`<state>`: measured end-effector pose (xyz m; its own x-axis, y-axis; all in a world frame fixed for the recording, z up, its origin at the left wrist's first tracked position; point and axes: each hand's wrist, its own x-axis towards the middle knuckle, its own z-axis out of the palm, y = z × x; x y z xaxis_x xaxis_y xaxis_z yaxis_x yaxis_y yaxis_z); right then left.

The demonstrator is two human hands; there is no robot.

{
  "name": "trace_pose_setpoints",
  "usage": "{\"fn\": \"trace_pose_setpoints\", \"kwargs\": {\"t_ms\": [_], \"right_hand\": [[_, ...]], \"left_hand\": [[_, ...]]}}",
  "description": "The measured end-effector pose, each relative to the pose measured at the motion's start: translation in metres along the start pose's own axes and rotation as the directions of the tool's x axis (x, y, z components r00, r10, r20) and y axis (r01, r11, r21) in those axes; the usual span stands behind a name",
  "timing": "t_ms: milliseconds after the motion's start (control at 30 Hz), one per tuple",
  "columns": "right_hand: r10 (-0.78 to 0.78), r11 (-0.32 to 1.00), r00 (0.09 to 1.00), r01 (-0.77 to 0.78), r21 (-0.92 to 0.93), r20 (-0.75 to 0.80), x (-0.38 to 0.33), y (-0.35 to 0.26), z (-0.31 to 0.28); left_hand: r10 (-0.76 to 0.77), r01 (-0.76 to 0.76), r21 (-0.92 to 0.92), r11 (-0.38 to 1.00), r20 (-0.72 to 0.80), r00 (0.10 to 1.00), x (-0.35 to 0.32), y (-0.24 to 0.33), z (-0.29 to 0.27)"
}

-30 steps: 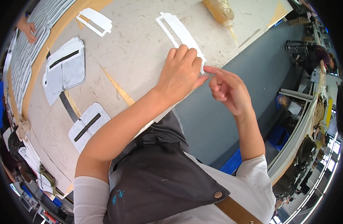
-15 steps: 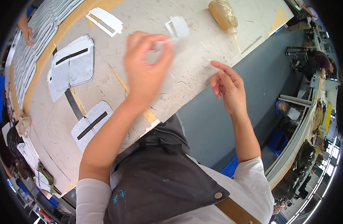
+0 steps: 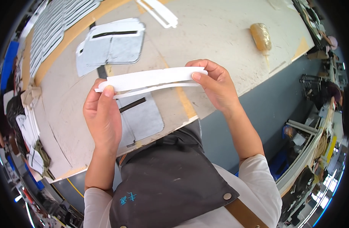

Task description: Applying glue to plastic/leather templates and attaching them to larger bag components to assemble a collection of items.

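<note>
A long white strip with a lengthwise slot [image 3: 153, 78] is stretched between my two hands above the table. My left hand [image 3: 104, 119] pinches its left end between thumb and fingers. At the other end, the thumb and fingers of my right hand [image 3: 217, 85] are closed on it. Below the strip lies a pale grey panel with a black slit [image 3: 147, 117], close to the table's near edge and partly hidden by my left hand and the strip. Farther back is a stack of similar grey panels [image 3: 123, 49], with a white band around the top one's black slit.
Slotted white pieces [image 3: 158, 12] lie at the far side. A clear bottle of amber liquid [image 3: 261, 37] with a thin nozzle rests at the right. Rows of overlapping panels [image 3: 54, 24] cover the far left. The table edge [image 3: 254, 80] runs diagonally along the right.
My left hand has come down and left, and my right hand has risen to the strip. Both now hold the strip spread out. The view has also shifted.
</note>
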<state>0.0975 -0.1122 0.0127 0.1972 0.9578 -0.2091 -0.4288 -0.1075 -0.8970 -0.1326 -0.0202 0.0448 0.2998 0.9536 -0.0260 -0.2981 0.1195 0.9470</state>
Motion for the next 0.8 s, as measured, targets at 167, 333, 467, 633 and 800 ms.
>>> {"fn": "trace_pose_setpoints", "kwargs": {"t_ms": [167,333,467,633,800], "right_hand": [[0.006,0.979,0.997,-0.021,-0.202,-0.076,0.013,0.011,0.036],[0.049,0.927,0.995,-0.078,-0.368,-0.088,0.013,0.019,0.056],[0.087,0.916,0.991,-0.119,-0.383,-0.1,0.012,0.021,0.071],[0.123,0.886,0.985,-0.165,-0.434,-0.124,0.012,0.029,0.076],[0.11,0.846,0.974,-0.196,-0.496,-0.198,0.015,0.031,0.08]], "left_hand": [[-0.019,0.019,-0.001,1.0,-0.143,0.99,-0.011,0.001,-0.046],[-0.122,0.139,0.14,0.98,-0.128,0.984,-0.022,0.006,-0.088],[-0.255,0.29,0.145,0.946,-0.218,0.942,-0.028,0.009,-0.109],[-0.215,0.295,0.5,0.814,-0.211,0.953,-0.036,0.003,-0.126],[-0.112,0.174,0.721,0.671,-0.134,0.985,-0.03,0.001,-0.13]]}}
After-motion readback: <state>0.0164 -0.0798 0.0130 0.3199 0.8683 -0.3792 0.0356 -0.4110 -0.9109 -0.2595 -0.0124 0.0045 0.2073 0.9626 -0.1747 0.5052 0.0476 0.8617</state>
